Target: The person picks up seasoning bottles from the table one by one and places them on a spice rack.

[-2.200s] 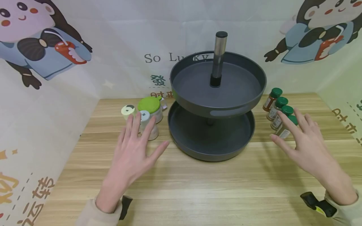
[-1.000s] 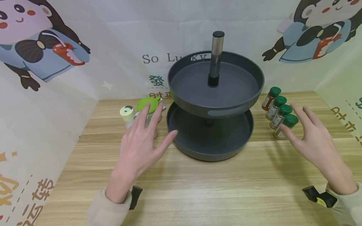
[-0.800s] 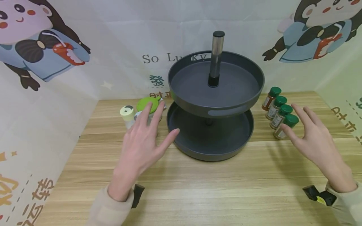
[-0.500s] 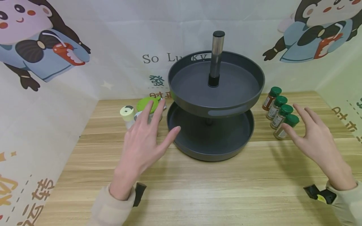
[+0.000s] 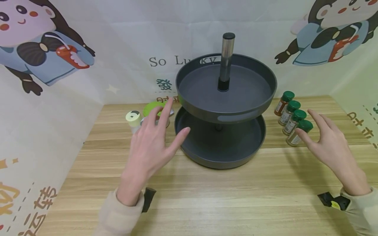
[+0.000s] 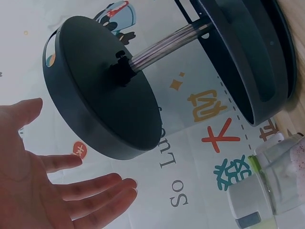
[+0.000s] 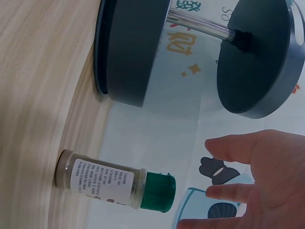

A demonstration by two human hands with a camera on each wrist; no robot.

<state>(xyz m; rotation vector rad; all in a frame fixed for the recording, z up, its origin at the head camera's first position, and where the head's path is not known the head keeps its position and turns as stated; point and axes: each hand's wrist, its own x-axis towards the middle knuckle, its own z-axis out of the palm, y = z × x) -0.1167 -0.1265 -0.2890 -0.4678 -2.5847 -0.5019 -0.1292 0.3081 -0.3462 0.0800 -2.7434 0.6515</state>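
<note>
A dark grey two-tier round rack (image 5: 220, 164) stands mid-table, with a shiny metal post (image 5: 226, 57) rising through its upper tray (image 5: 200, 82). Left of it my left hand (image 5: 149, 152) hovers with fingers spread, holding nothing and partly covering several jars. Among those are a jar with a pale yellow lid (image 5: 133, 118) and one with a green lid (image 5: 152, 108). On the right, my right hand (image 5: 330, 144) hangs with thumb and fingers apart beside the nearest green-capped spice bottle (image 5: 295, 137). In the right wrist view a gap separates that hand from the spice bottle (image 7: 107, 181).
More green-capped spice bottles (image 5: 283, 103) line up behind the nearest one. A light wood table (image 5: 212, 200) carries everything. Behind and at the sides hangs a white printed cloth (image 5: 124, 42). Black straps (image 5: 333, 201) sit at the wrists.
My left hand has shifted right and farther forward, over more of the left jars. The right hand has drawn slightly right, uncovering the nearest spice bottle. The rack has stayed put.
</note>
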